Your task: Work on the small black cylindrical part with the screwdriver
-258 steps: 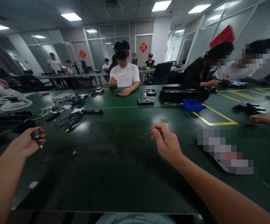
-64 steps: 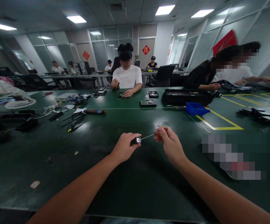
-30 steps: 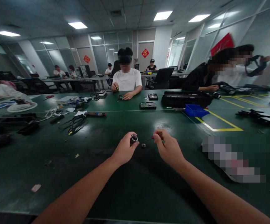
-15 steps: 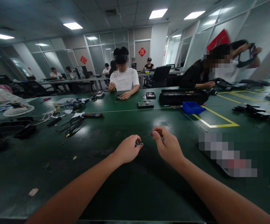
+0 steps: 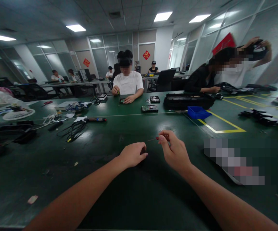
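My right hand [image 5: 175, 149] is closed around the reddish-brown handle of a small screwdriver [image 5: 167, 137]. Its thin shaft points left, the tip ending in the air just off the fingers of my left hand [image 5: 132, 155]. Those left fingers are curled over above the dark green table [image 5: 139, 195], with the thumb stretched out below them and a dark gap between. Whatever the left fingers hold is hidden behind them. The two hands are apart.
Ahead lie a hard drive [image 5: 150, 109], a blue bin [image 5: 198, 112] and a long black casing [image 5: 189, 100]. Black cables [image 5: 75, 131] are at left, a blurred-out flat object [image 5: 232, 163] at right. A person in white [image 5: 129, 81] works opposite.
The small part with a pale wire that showed at my left fingertips is out of sight now. My right hand and the screwdriver have shifted slightly right.
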`<state>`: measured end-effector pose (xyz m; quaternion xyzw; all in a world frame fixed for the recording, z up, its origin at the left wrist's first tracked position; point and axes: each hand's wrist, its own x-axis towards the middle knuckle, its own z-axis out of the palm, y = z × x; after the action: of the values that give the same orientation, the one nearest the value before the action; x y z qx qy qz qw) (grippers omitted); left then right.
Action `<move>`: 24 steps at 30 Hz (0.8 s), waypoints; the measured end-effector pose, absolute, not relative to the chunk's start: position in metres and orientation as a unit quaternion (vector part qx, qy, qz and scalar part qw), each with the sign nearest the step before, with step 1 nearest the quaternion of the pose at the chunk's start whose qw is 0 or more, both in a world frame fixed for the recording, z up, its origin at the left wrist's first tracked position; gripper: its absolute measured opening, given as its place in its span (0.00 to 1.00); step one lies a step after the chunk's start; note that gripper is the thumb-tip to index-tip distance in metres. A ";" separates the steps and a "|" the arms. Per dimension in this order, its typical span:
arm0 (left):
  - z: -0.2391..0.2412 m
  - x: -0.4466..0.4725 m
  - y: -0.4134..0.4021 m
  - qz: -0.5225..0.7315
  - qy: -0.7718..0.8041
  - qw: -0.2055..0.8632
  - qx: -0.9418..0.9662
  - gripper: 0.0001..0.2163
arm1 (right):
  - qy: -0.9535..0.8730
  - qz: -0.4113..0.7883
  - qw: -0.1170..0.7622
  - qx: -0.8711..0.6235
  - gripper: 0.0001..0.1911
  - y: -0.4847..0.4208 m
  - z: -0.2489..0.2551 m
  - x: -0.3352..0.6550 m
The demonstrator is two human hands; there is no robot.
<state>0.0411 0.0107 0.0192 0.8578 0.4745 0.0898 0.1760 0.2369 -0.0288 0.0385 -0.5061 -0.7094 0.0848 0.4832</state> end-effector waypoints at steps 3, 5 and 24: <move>0.017 0.024 0.015 0.167 0.468 0.257 0.829 0.09 | -0.709 0.091 0.481 -0.508 0.11 -0.029 0.039 0.237; 0.018 0.011 0.019 0.221 0.477 0.304 0.795 0.10 | -0.709 0.097 0.480 -0.508 0.11 -0.028 0.039 0.237; 0.083 -0.201 0.015 0.627 0.618 0.358 0.310 0.05 | -0.709 0.122 0.473 -0.508 0.13 -0.026 0.036 0.237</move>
<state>-0.2015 0.0151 0.0827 0.3100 0.6184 0.6270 0.3583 0.2370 -0.0259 0.0362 -0.5080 -0.7093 0.1217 0.4733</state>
